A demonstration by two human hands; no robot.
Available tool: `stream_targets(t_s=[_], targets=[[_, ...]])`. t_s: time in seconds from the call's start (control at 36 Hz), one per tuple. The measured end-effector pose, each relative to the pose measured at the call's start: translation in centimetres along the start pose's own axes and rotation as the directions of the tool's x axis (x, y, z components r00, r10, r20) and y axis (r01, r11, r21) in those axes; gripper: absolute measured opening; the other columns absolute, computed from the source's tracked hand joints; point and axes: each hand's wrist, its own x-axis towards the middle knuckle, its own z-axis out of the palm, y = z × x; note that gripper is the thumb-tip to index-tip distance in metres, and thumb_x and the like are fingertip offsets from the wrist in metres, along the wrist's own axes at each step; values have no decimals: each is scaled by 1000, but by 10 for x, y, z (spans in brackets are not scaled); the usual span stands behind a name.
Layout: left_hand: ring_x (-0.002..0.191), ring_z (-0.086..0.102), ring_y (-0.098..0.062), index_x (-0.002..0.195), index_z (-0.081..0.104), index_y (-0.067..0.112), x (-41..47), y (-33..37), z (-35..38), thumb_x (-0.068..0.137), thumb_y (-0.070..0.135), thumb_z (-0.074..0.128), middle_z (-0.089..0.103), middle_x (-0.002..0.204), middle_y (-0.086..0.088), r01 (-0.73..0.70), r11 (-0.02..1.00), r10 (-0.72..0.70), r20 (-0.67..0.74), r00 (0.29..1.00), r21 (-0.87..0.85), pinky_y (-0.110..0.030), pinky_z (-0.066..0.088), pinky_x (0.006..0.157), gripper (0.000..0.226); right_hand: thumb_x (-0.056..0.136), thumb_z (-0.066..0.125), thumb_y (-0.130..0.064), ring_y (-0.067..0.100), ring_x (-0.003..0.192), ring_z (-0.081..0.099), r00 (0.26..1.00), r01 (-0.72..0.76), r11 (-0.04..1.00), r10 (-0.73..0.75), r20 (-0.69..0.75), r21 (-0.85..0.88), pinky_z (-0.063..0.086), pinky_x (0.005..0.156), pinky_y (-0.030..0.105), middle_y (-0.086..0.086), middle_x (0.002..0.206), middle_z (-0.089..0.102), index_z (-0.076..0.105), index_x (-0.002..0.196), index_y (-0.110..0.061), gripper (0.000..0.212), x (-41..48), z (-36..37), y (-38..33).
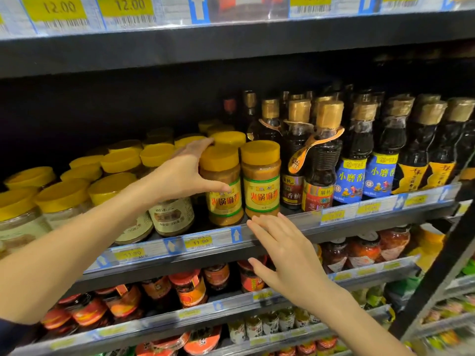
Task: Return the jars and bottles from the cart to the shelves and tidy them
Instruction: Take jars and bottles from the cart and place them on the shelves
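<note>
- Sesame-paste jar [223, 186], yellow-capped and with a yellow label, is stood upright at the front edge of the middle shelf [295, 222], in the row of like jars.
- It is held by the left hand [185, 173]: the thumb is laid across the label's upper front and the fingers are curled round the cap and the far side, so the hand is closed on the jar, not let go.
- A twin jar [261, 178] is seen just beside it on the right, near enough that touching cannot be ruled out.
- A tip forward off the shelf lip is judged the chief risk, since the held jar is placed close to the edge and could be pulled outward as the hand is drawn away.
- The twin jar could be knocked if the held jar is pushed sideways; the dark sesame-oil bottles [321, 160] beyond it, tall and narrow, could then be toppled.
- The right hand [282, 250] is held flat with spread fingers, empty, below the twin jar and in front of the price-label rail [198, 242]; nothing is gripped by it.
</note>
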Motion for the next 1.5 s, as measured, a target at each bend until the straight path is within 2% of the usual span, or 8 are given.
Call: stream_targets(t_s=[0.22, 0.39, 0.78, 1.0, 1.06, 1.28, 1.36, 1.5], targets=[[133, 38, -18, 143, 30, 12, -58, -17, -2, 83, 45, 58, 39, 147, -5, -191, 975, 215, -256, 943, 116, -26, 35, 103, 74, 77, 61, -31, 23, 119, 54, 992, 65, 997, -59, 114, -43, 30, 107, 46, 7, 128, 58, 49, 131, -6, 60, -3, -9, 1], [135, 29, -3, 143, 33, 20, -122, -45, -14, 87, 53, 35, 35, 147, 8, -249, 968, 249, -172, 953, 21, -26, 24, 112, 65, 83, 59, -27, 26, 130, 45, 979, 38, 999, -45, 198, 38, 21, 110, 43, 9, 140, 48, 44, 137, -7, 59, -3, -22, -8], [137, 22, 0, 145, 25, 30, -367, -128, -61, 85, 62, 32, 26, 150, 16, 181, 975, -196, 119, 973, 127, -19, 16, 110, 68, 93, 50, -38, 11, 140, 26, 846, 153, 955, -259, 465, 255, 15, 113, 20, -3, 151, 30, 28, 145, -19, 60, -4, -15, -177], [139, 27, -9, 145, 23, 30, -540, -172, -96, 75, 80, 21, 27, 151, 10, 481, 850, -514, 140, 846, 214, -26, 24, 113, 86, 92, 46, -46, 14, 137, 32, 691, 325, 871, -485, 535, 370, 27, 110, 26, -2, 150, 32, 27, 145, -21, 61, 9, 15, -332], [135, 32, -6, 144, 27, 28, -582, -181, -102, 87, 60, 38, 31, 150, 10, 553, 811, -576, 88, 813, 192, -21, 25, 109, 66, 92, 49, -41, 15, 135, 35, 661, 377, 827, -556, 505, 418, 29, 109, 26, 0, 148, 36, 30, 143, -19, 59, 13, 22, -374], [130, 40, -11, 142, 34, 21, -725, -207, -125, 86, 56, 41, 41, 145, 2, 810, 545, -830, 3, 558, 216, -21, 32, 104, 67, 94, 43, -45, 12, 139, 29, 414, 555, 612, -791, 452, 563, 28, 112, 29, -5, 152, 29, 24, 146, -21, 61, 33, 57, -544], [128, 43, -14, 142, 34, 22, -764, -221, -136, 64, 88, 23, 42, 145, 3, 875, 447, -891, 0, 455, 187, -27, 36, 106, 102, 95, 43, -45, 12, 140, 25, 330, 592, 536, -843, 426, 602, 25, 113, 28, -5, 154, 24, 20, 147, -23, 61, 40, 71, -606], [131, 40, -13, 143, 30, 24, -828, -270, -149, 89, 51, 46, 38, 147, 4, 938, 262, -957, -64, 283, 227, -27, 34, 106, 63, 93, 40, -52, 12, 140, 27, 190, 623, 427, -895, 403, 655, 26, 111, 28, -6, 154, 23, 17, 148, -25, 65, 60, 108, -708]])
